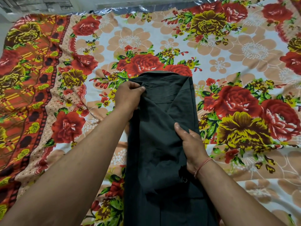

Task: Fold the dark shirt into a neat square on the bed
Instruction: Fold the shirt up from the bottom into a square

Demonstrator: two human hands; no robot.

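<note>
The shirt (162,144) lies in a narrow strip on the bed (228,46), left hand (128,95) pinching cloth near the collar, right hand (190,144) gripping the side fold, likely to square the edges.

Silvery crinkled sheet (130,9), perhaps plastic, along top; grey blurred wall (40,4) at top left.

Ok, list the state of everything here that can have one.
dark shirt: folded lengthwise into a long strip, not yet square, lying on the bedsheet.
left hand: pinches the shirt near its collar end.
right hand: grips the shirt's right edge midway.
bedsheet: spread out, lightly wrinkled.
</note>
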